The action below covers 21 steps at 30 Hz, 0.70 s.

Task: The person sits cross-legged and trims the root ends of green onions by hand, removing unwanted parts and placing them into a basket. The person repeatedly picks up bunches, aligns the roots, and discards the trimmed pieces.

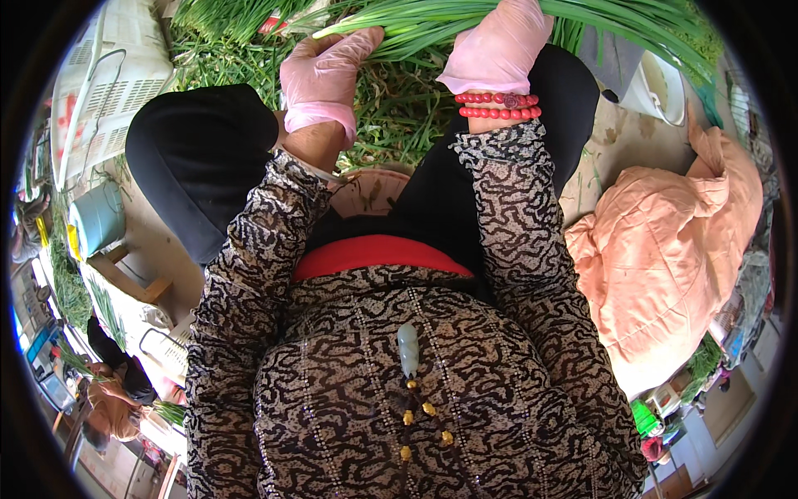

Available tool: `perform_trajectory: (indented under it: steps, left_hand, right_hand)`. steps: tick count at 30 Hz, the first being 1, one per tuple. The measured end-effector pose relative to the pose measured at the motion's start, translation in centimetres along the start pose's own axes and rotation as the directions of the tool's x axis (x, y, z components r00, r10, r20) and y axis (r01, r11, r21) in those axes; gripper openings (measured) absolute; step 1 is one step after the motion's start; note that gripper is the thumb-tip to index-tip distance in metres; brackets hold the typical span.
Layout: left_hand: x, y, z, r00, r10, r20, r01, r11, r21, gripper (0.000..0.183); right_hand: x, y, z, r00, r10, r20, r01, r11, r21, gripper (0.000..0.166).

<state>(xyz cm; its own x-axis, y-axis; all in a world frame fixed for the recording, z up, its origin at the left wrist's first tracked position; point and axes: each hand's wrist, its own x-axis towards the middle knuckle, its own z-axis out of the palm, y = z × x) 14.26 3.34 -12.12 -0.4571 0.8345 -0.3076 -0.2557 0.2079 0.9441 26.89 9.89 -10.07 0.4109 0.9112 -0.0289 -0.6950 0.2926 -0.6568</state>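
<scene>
Long green leafy stalks, perhaps garlic chives (598, 19), stretch across the top of the view, their pale ends at the left. In a thin pink glove, my right hand (499, 53) is closed around the bundle near its middle. My left hand (327, 68), gloved the same way, has thumb and fingers at the pale ends; whether it pinches a stalk is not clear. Loose green leaves and trimmings (399, 118) lie in a heap below both hands, between my knees. More bunched greens (230, 15) lie at the top left.
A white plastic crate (115, 93) stands at the left, near a light-blue bucket (98, 218). At the right are a white bucket (664, 90) and a large peach-coloured cloth (661, 249). A pink basin (374, 190) shows between my legs. Another person (112, 405) sits at the lower left.
</scene>
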Motion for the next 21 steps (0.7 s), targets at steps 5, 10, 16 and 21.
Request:
perform_trajectory:
  steps: [5,10,16,21]
  left_hand:
    - [0.2,0.8,-0.4,0.99,-0.098,-0.105,0.101,0.995,0.024,0.033]
    - [1.7,-0.5,-1.4,0.992,-0.095,-0.082,0.092,0.995,-0.034,0.031]
    - [1.8,0.7,-2.8,0.982,-0.082,-0.171,0.094,0.993,0.068,0.035]
    - [5.1,0.2,-8.2,0.921,-0.093,-0.378,0.16,0.976,0.148,0.016]
  right_hand:
    - [-0.7,-0.3,0.2,0.999,-0.02,0.03,0.022,0.997,-0.074,0.03]
    - [-0.8,0.2,0.1,0.989,-0.076,0.126,0.086,0.993,-0.077,0.029]
    - [-0.4,-0.4,0.2,0.996,0.092,0.004,-0.092,0.995,0.049,0.023]
    - [0.4,-0.9,-0.2,0.987,0.154,-0.042,-0.151,0.986,0.068,0.021]
